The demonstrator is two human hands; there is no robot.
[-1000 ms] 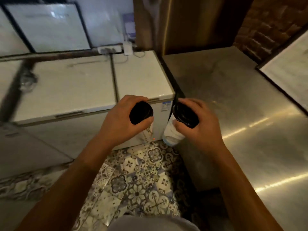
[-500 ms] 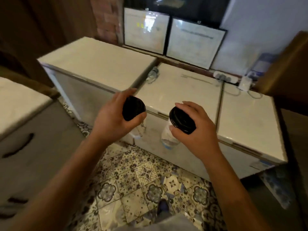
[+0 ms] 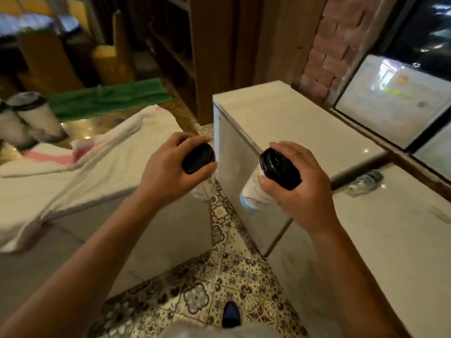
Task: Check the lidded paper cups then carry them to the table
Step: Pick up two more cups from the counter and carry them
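Head view: mid-carry, both cups up off any surface, delivery yet to come. Left hand (image 3: 168, 172) wraps its cup (image 3: 199, 159) below the black lid; right hand (image 3: 300, 189) clamps the other cup (image 3: 256, 191) likewise. Lids on, contents hidden. More lidded cups (image 3: 31, 118) stand far left on a glossy counter (image 3: 97, 125)

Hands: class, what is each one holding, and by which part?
Left hand grips a cup around its black lid rim; right hand grips another cup likewise at the lid, bodies hanging below.
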